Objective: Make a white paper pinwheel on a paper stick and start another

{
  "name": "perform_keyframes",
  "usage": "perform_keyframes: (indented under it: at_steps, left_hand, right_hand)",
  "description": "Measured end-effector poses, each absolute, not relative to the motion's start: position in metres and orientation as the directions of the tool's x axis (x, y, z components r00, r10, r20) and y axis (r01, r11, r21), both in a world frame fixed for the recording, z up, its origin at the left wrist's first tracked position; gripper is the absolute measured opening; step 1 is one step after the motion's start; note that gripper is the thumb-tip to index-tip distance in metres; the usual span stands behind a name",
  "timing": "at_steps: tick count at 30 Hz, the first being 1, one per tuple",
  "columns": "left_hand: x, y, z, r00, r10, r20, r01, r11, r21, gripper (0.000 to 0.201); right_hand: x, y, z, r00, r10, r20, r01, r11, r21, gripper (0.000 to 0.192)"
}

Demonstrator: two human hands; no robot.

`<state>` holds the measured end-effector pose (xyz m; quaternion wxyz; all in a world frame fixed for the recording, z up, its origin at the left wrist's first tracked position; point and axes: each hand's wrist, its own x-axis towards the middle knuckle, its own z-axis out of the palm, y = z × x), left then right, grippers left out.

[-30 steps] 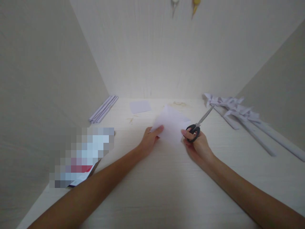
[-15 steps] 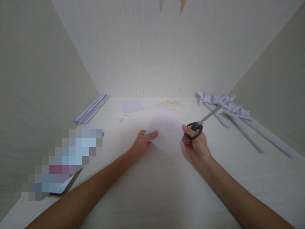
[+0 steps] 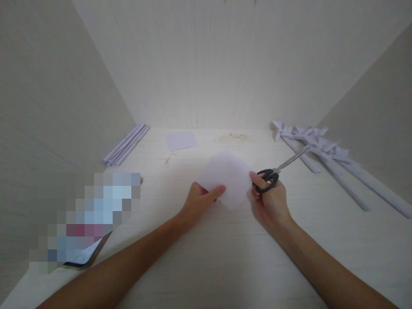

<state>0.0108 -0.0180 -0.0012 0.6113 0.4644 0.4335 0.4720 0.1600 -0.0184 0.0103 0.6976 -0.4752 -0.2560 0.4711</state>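
tabletop (image 3: 206, 266): carries everything | paper sticks (image 3: 375, 187): grouped at right, apparently keeping the middle free | white paper (image 3: 228, 171): between both hands, left hand (image 3: 199, 201) clamped on its near-left edge, likely steadying it | scissors (image 3: 279, 168): right hand (image 3: 273, 199) gripping handles, blades pointing away, probably sparing the paper

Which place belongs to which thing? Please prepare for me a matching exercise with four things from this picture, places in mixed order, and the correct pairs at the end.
Things:
1. scissors
2. nearer paper sheet
3. bundle of paper rolls
4. folded paper shapes

Places:
A. beside the left wall
B. on the right side of the table
C. in the right hand
D. under the thumb of the left hand

Pairs: 1-C, 2-D, 3-A, 4-B
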Motion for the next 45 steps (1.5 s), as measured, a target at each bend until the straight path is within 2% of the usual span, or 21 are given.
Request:
perform_keyframes:
  at_steps: [3, 6, 9, 12, 16, 20, 30, 45]
  left_hand:
    - [0.010, -0.014, 0.005, 0.083, 0.995, -0.047, -0.091, 0.055, 0.994, 0.018]
    - [0.009, -0.001, 0.017, 0.007, 1.000, 0.013, -0.037, -0.013, 0.999, 0.024]
    - [0.007, 0.015, 0.033, 0.019, 0.998, 0.058, -0.174, -0.054, 0.983, 0.024]
    - [0.003, 0.025, 0.048, 0.054, 0.998, 0.034, -0.290, -0.017, 0.957, 0.023]
    - [-0.005, 0.027, 0.060, 0.056, 0.998, 0.003, -0.354, 0.017, 0.935, 0.015]
    - [-0.008, 0.023, 0.060, 0.071, 0.997, -0.006, -0.382, 0.033, 0.924, 0.016]
    - [-0.003, 0.015, 0.051, 0.128, 0.991, 0.027, -0.418, 0.029, 0.908, 0.024]
    - [-0.003, 0.013, 0.048, 0.090, 0.995, 0.035, -0.386, 0.002, 0.922, 0.025]
  right_hand:
    - [0.162, -0.019, 0.010, 0.403, 0.915, -0.011, -0.262, 0.104, -0.959, 0.026]
    - [0.163, -0.022, 0.011, 0.273, 0.962, -0.009, -0.183, 0.043, -0.982, 0.026]
    - [0.162, -0.027, 0.013, 0.063, 0.996, -0.066, -0.202, -0.052, -0.978, 0.029]
    - [0.161, -0.034, 0.014, -0.141, 0.984, -0.108, -0.170, -0.131, -0.977, 0.034]
    - [0.162, -0.043, 0.014, -0.303, 0.951, -0.063, -0.056, -0.084, -0.995, 0.034]
    - [0.159, -0.049, 0.012, -0.402, 0.913, -0.073, 0.035, -0.065, -0.997, 0.037]
    - [0.148, -0.056, 0.020, -0.437, 0.891, -0.120, 0.082, -0.093, -0.992, 0.035]
    - [0.146, -0.057, 0.022, -0.422, 0.894, -0.154, 0.062, -0.141, -0.988, 0.034]
